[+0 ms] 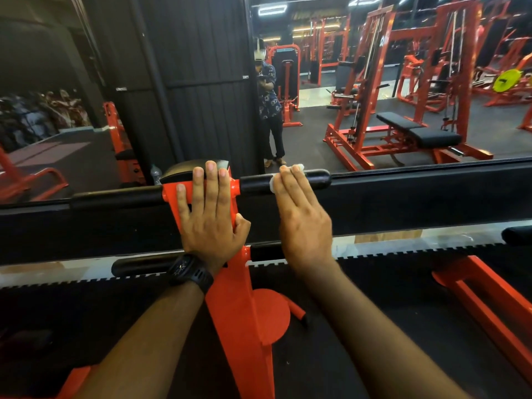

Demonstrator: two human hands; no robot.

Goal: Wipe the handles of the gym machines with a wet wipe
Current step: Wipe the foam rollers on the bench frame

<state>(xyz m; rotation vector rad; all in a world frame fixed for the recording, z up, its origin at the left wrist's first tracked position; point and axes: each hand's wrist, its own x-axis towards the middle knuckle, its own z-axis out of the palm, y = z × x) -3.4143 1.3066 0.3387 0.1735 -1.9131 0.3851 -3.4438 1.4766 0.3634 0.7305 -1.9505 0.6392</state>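
Gym mirror (pixel 403 82) stands behind an orange machine (pixel 239 298). Right hand (pixel 302 220) lies flat, fingers straight, pressing the wipe (pixel 298 167) onto the right handle (pixel 315 180). Left hand (pixel 210 214) rests flat on the frame, holding nothing. Task looks midway: left handle (pixel 115 198) and lower handles (pixel 138 264) probably still to wipe.

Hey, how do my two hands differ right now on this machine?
The left hand lies flat on the orange bracket; the right hand lies on the right black handle. The right hand presses a white wipe under its fingers; the left hand holds nothing. The left wrist wears a black watch; the right wrist is bare. Both have straight fingers.
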